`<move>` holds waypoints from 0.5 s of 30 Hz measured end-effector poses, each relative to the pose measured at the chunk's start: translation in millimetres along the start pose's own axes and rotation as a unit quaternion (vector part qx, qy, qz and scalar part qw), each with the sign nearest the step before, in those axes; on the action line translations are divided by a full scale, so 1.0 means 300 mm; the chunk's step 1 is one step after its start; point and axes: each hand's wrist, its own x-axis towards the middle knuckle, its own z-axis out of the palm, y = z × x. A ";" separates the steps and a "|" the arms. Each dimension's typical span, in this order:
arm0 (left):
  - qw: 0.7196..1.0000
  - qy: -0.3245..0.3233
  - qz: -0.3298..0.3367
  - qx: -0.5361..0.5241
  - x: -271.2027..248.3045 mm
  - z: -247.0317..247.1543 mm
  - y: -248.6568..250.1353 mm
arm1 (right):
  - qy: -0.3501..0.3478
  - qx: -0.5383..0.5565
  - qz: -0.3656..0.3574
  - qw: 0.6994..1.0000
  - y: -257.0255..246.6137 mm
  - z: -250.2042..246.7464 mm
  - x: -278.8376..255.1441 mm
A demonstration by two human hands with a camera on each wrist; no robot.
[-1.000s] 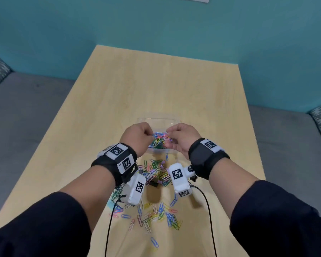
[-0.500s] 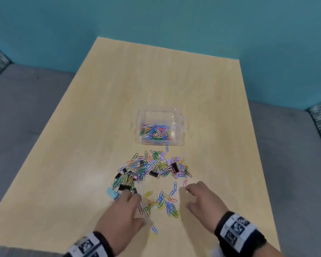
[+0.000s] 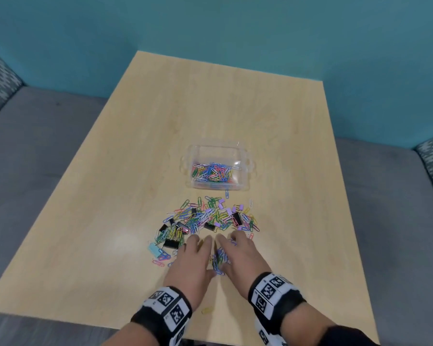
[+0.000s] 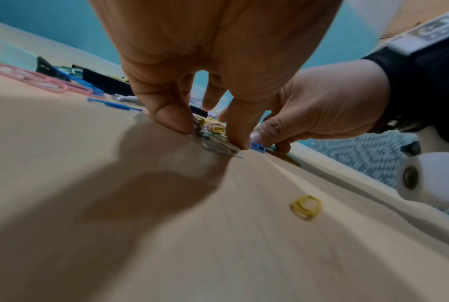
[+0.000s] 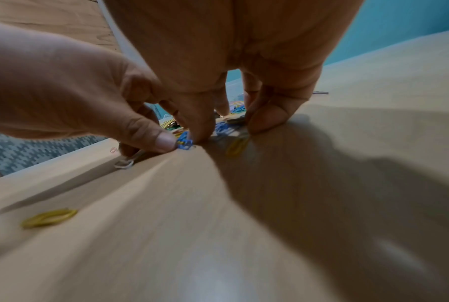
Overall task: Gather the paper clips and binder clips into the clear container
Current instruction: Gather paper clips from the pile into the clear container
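Note:
The clear container (image 3: 245,171) stands mid-table with coloured paper clips (image 3: 211,172) lying in it. In front of it spreads a loose pile of paper clips and black and lilac binder clips (image 3: 205,221). At the pile's near edge my left hand (image 3: 194,257) and right hand (image 3: 241,254) lie side by side, fingers curled down onto the table round a small bunch of paper clips (image 3: 219,262) caught between them. In the wrist views the left hand (image 4: 205,130) has its fingertips over clips (image 4: 218,146), and the right hand (image 5: 225,122) touches a blue clip (image 5: 184,142).
One yellow paper clip (image 3: 207,310) lies alone behind my wrists near the table's front edge (image 3: 135,328). A light blue binder clip (image 3: 153,248) and pink clips (image 3: 159,260) lie left of my left hand. A grey bench surrounds the table.
A second ago both hands were over the container. They came back to the pile's near edge, apart, and have now closed together round a bunch of clips.

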 end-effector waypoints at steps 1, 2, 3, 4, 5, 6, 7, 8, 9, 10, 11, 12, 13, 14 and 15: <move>1.000 0.004 0.005 -0.001 0.013 -0.003 -0.001 | 0.002 -0.004 -0.004 1.000 -0.012 0.002 0.014; 1.000 0.007 0.009 0.001 0.024 -0.004 -0.003 | 0.005 -0.007 -0.008 1.000 -0.023 0.004 0.025; 1.000 0.007 0.009 0.006 0.031 -0.008 -0.004 | 0.009 -0.008 -0.011 1.000 -0.032 0.007 0.033; 1.000 0.003 0.007 0.012 0.037 -0.009 -0.007 | 0.010 -0.009 -0.013 1.000 -0.039 0.010 0.037; 1.000 -0.001 0.007 0.018 0.041 -0.012 -0.010 | 0.010 -0.013 -0.017 1.000 -0.043 0.011 0.039; 1.000 -0.006 0.011 0.026 0.044 -0.011 -0.015 | 0.007 -0.019 -0.023 1.000 -0.044 0.013 0.039; 0.999 -0.014 0.018 0.039 0.046 -0.011 -0.018 | 0.004 -0.025 -0.029 0.999 -0.044 0.013 0.037; 0.998 -0.023 0.025 0.051 0.047 -0.008 -0.021 | 0.001 -0.029 -0.033 0.999 -0.044 0.013 0.035; 0.997 -0.030 0.029 0.060 0.047 -0.009 -0.023 | -0.002 -0.032 -0.036 0.999 -0.044 0.011 0.033; 0.997 -0.033 0.034 0.067 0.047 -0.010 -0.023 | -0.003 -0.034 -0.039 0.999 -0.043 0.010 0.030; 0.996 -0.035 0.040 0.073 0.045 -0.012 -0.024 | -0.006 -0.036 -0.040 0.999 -0.043 0.008 0.028; 0.995 -0.036 0.046 0.076 0.045 -0.015 -0.025 | -0.011 -0.038 -0.039 0.998 -0.044 0.005 0.026; 0.995 -0.035 0.051 0.077 0.044 -0.017 -0.026 | -0.016 -0.041 -0.039 0.998 -0.043 0.002 0.025; 0.995 -0.032 0.054 0.077 0.045 -0.015 -0.030 | -0.021 -0.044 -0.040 0.998 -0.042 -0.002 0.024; 0.995 -0.029 0.057 0.075 0.045 -0.015 -0.032 | -0.027 -0.047 -0.042 0.998 -0.042 -0.009 0.022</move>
